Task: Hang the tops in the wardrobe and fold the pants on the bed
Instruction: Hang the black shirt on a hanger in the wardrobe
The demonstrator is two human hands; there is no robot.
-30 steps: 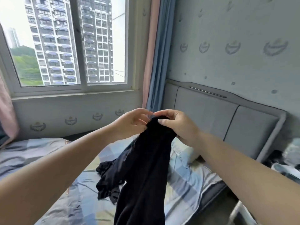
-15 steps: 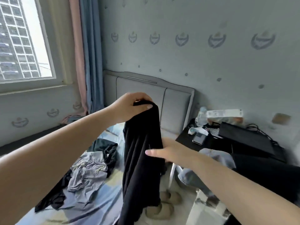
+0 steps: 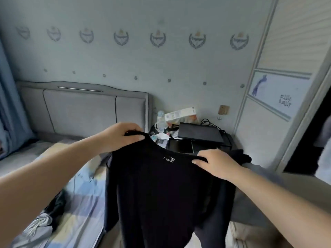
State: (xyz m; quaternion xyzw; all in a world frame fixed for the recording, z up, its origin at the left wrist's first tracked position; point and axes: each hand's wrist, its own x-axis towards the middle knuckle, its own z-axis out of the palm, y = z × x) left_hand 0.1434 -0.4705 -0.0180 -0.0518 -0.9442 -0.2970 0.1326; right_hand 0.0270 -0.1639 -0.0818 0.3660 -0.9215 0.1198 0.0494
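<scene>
The lower part of the black top (image 3: 161, 194) runs off the bottom edge, so I cannot see its hem, and its left sleeve is only a dark fold behind the body. A dark bundle (image 3: 240, 156) just right of the top, past my right knuckles, is too blurred to name; it may be the other sleeve or a separate garment. The bed (image 3: 77, 190) to the left of the top is smeared, and the grey clothes (image 3: 38, 228) lying on it near the bottom corner show no clear shape.

Half a second ago the top hung bunched in a narrow column from my left hand alone, with my right palm flat against its middle. Now it is spread wide by the shoulders, a small white label showing at the neckline, and the view has swung right, away from the window, bringing the wardrobe door (image 3: 279, 108) in to the right of the top.

My left hand (image 3: 123, 136) is raised at the top's left shoulder, fingers curled over the fabric edge, thumb pressed along the front. My right hand (image 3: 215, 163) sits lower at the right shoulder, pinching the seam with the thumb in front. Behind the top's neckline stands the cluttered nightstand (image 3: 198, 142).
</scene>
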